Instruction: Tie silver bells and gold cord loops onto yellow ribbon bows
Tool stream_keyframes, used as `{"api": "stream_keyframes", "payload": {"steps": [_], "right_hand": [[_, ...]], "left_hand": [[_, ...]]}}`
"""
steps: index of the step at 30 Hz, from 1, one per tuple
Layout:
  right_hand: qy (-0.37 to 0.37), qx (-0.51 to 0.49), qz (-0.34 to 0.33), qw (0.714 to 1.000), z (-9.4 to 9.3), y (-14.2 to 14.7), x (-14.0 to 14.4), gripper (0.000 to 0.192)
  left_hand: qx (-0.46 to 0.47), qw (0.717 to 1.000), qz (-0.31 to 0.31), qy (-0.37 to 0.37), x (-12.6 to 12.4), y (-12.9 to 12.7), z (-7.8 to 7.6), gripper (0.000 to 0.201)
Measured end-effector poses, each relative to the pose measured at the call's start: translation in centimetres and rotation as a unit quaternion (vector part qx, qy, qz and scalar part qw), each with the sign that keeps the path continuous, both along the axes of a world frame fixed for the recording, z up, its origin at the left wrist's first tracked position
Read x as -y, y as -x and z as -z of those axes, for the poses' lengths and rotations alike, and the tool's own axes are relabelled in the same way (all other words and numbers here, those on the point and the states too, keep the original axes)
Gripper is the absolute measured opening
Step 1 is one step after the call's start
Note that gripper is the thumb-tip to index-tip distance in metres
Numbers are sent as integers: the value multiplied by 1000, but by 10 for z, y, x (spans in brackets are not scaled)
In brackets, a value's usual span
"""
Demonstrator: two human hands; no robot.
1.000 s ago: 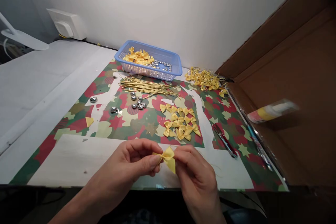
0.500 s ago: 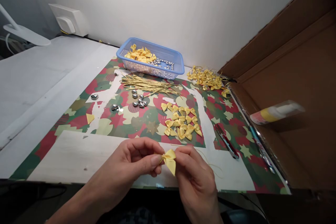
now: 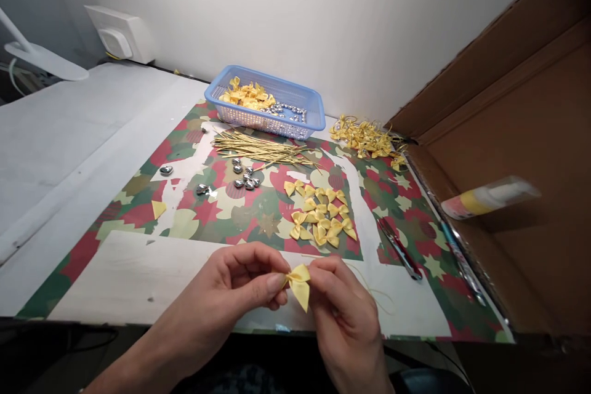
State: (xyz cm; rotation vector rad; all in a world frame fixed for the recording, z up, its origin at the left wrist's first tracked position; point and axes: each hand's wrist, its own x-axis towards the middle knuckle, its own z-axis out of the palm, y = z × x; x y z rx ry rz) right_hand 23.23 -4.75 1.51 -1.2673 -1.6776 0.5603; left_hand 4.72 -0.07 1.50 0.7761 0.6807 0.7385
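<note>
Right now both hands are pinching one small yellow ribbon bow point(image 3: 299, 282) over the near edge of the tabletop point(image 3: 133, 277). The left hand point(image 3: 240, 286) is pressing its thumb and forefinger together on the bow's left side, and the right hand point(image 3: 339, 301) is closing its grip on the right side, so both grips are pinching the bow. One tail of the bow is hanging down and slightly right, while its upper loop is lying roughly left to right between the fingertips. A thin gold thread point(image 3: 369, 289) is trailing right from the right hand across the bare white patch.

Just beyond the hands, a cluster of loose yellow bows point(image 3: 318, 212) is lying on the patterned paper point(image 3: 258, 206). Farther off, silver beads point(image 3: 242, 175), a bundle of gold cords point(image 3: 258, 149) and a blue basket point(image 3: 268, 101) are sitting. Scissors point(image 3: 399, 248) are lying to the right, near a cardboard box point(image 3: 521, 154). Open room is lying to the left, on the white patch.
</note>
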Motion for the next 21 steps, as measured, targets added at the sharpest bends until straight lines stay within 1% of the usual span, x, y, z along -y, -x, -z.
{"api": "stream_keyframes", "payload": {"steps": [7, 14, 21], "right_hand": [[6, -5, 2, 1000, 1, -1, 2, 30], [-3, -12, 3, 1000, 2, 1, 3, 29], [7, -5, -11, 1000, 4, -2, 3, 36]], "left_hand": [[-3, 1000, 10, -11, 1, 0, -1, 5], [-3, 1000, 13, -20, -1, -2, -1, 5], [2, 1000, 11, -5, 0, -1, -1, 6]]}}
